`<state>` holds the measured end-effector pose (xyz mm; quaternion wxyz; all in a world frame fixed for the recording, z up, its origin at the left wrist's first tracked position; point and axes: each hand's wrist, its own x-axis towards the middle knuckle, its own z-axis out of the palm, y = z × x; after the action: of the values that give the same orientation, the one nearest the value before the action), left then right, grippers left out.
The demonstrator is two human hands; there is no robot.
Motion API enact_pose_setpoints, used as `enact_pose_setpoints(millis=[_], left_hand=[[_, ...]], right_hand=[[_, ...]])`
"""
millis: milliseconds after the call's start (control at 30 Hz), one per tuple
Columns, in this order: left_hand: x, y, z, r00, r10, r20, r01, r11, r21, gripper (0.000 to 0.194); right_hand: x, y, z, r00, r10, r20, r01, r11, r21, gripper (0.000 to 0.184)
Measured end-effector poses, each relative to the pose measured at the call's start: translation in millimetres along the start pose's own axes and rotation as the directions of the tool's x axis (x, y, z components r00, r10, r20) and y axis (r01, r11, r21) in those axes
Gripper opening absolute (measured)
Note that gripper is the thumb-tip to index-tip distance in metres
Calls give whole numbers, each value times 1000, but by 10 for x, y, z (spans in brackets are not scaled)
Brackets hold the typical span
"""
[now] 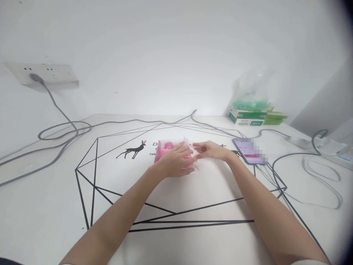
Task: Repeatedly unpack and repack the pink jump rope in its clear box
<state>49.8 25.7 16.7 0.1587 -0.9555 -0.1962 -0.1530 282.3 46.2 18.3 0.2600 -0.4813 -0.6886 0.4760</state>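
Observation:
A clear plastic bag (159,154) with bright pink pieces (168,145) inside lies on the white tabletop in front of me. What the pieces are I cannot make out, as my hand covers much of them. Across the bag's top rests my left hand (176,161), palm down, its fingers spread and pointing right. My right hand (210,150) comes in from the other side at the bag's right end. Its thumb and fingers are drawn together at the clear edge, and the fingertips nearly meet those of my left hand.
A phone (249,151) with a lit screen lies right of my hands. Grey cables (132,120) run along the back and left from a wall socket (52,75). Green-and-white boxes (246,117) under a plastic bag (252,90) stand back right. White cords (325,180) lie farther right.

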Motion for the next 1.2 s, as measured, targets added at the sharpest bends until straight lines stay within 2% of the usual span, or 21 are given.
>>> enact_pose_setpoints(millis=[133, 267, 400, 500, 567, 767, 1033, 1200], left_hand=[[-6, -47, 8, 998, 54, 26, -52, 996, -74, 28], [-31, -78, 0, 1000, 24, -2, -24, 984, -179, 24], [-34, -84, 9, 999, 43, -25, -47, 980, -191, 25], [-27, -82, 28, 998, 57, -36, -62, 985, -163, 27], [-27, -79, 38, 997, 64, -44, -70, 988, -140, 28], [-59, -88, 48, 997, 55, -60, -63, 988, -139, 27], [-97, -138, 101, 995, 76, -66, -86, 984, -157, 26], [-87, -150, 119, 994, 84, -65, -94, 981, -169, 28]], right_hand=[[51, 93, 15, 998, -40, -49, 41, 999, 15, 82], [102, 198, 30, 988, -118, -102, 100, 981, -167, 74], [173, 277, 81, 969, -225, -105, 153, 875, -459, 66], [247, 317, 114, 970, -241, -30, 170, 761, -626, 63], [304, 338, 118, 973, -232, 2, 173, 716, -676, 63], [444, 392, 97, 974, -226, 15, 183, 750, -636, 65], [442, 402, 101, 967, -254, 17, 220, 798, -561, 66], [440, 415, 114, 965, -259, 31, 229, 785, -576, 65]])
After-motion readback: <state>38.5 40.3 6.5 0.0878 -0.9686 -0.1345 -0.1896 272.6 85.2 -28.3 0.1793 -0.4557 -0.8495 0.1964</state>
